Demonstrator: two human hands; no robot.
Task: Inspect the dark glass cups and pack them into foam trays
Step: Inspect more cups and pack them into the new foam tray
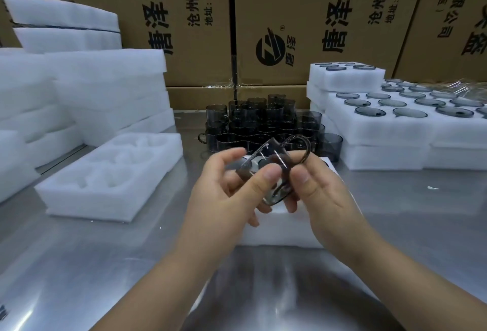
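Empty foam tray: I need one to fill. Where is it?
In the head view the empty foam tray lies on the metal table, left of the left hand and in front of the foam stack.

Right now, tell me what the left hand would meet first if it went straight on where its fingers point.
The left hand grips the cup; going on, it would probably press it against the right hand, well short of the loose cups behind.

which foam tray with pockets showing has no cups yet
The empty tray beside the left hand: its pockets are bare white foam; the filled trays on the right hold dark cups.
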